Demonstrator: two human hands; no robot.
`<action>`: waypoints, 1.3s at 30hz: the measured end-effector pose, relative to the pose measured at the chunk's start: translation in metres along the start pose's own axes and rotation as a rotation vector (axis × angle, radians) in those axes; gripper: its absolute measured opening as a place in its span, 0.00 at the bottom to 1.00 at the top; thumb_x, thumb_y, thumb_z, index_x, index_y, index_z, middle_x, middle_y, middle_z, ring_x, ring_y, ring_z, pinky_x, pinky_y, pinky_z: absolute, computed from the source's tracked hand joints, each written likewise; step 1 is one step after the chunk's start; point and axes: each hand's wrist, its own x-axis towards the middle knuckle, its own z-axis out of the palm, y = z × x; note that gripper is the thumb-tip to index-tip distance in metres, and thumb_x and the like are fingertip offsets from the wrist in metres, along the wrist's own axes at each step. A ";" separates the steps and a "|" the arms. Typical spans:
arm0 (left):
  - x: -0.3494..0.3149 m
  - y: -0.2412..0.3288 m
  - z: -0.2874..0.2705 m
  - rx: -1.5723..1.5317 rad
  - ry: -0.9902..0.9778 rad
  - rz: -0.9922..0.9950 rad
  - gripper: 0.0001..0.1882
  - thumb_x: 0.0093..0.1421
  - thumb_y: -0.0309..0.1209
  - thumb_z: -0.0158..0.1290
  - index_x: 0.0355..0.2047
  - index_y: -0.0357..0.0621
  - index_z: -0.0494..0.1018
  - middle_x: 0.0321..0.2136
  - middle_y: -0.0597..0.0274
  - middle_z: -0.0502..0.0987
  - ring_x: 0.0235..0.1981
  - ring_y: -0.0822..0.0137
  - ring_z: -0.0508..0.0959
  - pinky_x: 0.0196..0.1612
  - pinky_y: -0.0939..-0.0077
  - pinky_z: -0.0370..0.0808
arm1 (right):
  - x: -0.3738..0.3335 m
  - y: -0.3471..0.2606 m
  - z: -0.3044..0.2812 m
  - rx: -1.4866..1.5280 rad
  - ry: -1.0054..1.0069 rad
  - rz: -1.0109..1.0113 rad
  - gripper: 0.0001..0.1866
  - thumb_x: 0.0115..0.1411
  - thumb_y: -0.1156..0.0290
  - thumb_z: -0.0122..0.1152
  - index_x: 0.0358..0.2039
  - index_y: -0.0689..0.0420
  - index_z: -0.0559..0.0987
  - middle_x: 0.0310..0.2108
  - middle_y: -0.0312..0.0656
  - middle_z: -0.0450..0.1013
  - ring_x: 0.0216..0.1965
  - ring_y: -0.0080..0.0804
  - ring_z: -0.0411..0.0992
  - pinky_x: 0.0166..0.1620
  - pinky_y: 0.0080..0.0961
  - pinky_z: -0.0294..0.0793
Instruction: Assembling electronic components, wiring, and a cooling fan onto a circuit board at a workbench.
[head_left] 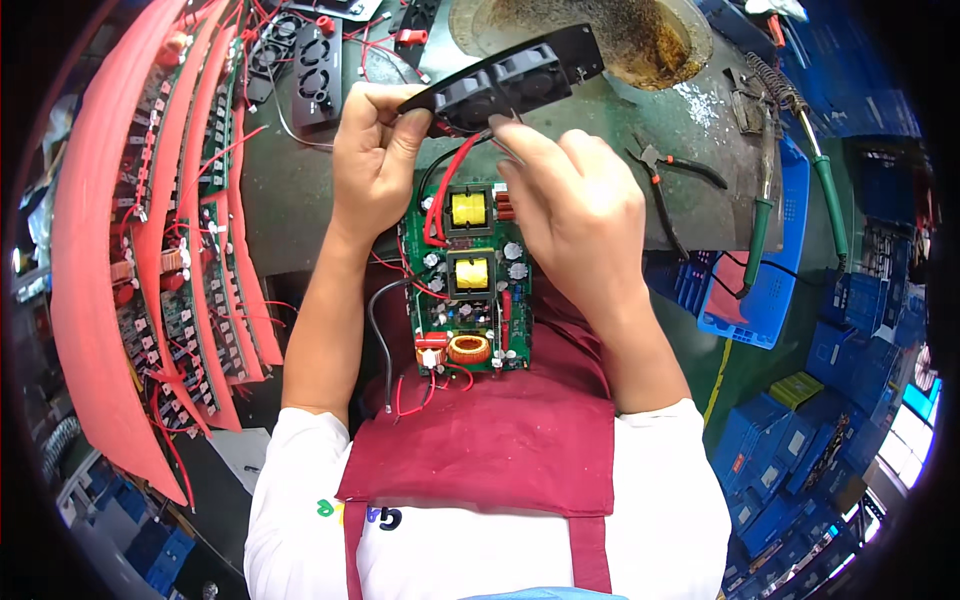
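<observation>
In the head view, the left hand (372, 165) is pinching the left end of a black fan panel (510, 80), which is tilting above the worktop (290, 190). The right hand (585, 190) is curling its fingers, a fingertip meeting the panel's lower edge; whether it is gripping a wire, I cannot tell. Red wires (436, 210) are running down to the green circuit board (470, 310), lying between the forearms. Pliers (655, 170) are resting to the right.

Brightly lit, fisheye-bent edges, black corners
</observation>
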 end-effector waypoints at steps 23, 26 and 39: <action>0.007 -0.012 -0.021 0.263 0.148 -0.041 0.14 0.70 0.35 0.61 0.42 0.34 0.83 0.31 0.65 0.85 0.32 0.78 0.80 0.39 0.80 0.77 | -0.006 0.060 0.015 -0.192 -0.013 0.142 0.23 0.60 0.79 0.67 0.56 0.48 0.84 0.44 0.47 0.74 0.46 0.46 0.73 0.51 0.37 0.74; 0.003 -0.001 -0.032 0.158 -0.037 -0.220 0.15 0.71 0.37 0.59 0.39 0.34 0.84 0.28 0.67 0.83 0.30 0.79 0.78 0.37 0.81 0.75 | -0.003 0.068 0.006 -0.085 -0.071 0.158 0.22 0.63 0.80 0.63 0.57 0.50 0.83 0.45 0.48 0.74 0.48 0.46 0.73 0.53 0.36 0.73; -0.011 0.026 -0.029 0.166 -0.182 -0.429 0.14 0.73 0.33 0.54 0.49 0.34 0.79 0.34 0.64 0.82 0.33 0.79 0.75 0.40 0.80 0.75 | 0.005 0.086 0.011 0.141 -0.114 0.132 0.21 0.65 0.79 0.61 0.58 0.53 0.82 0.45 0.48 0.76 0.47 0.47 0.73 0.54 0.35 0.72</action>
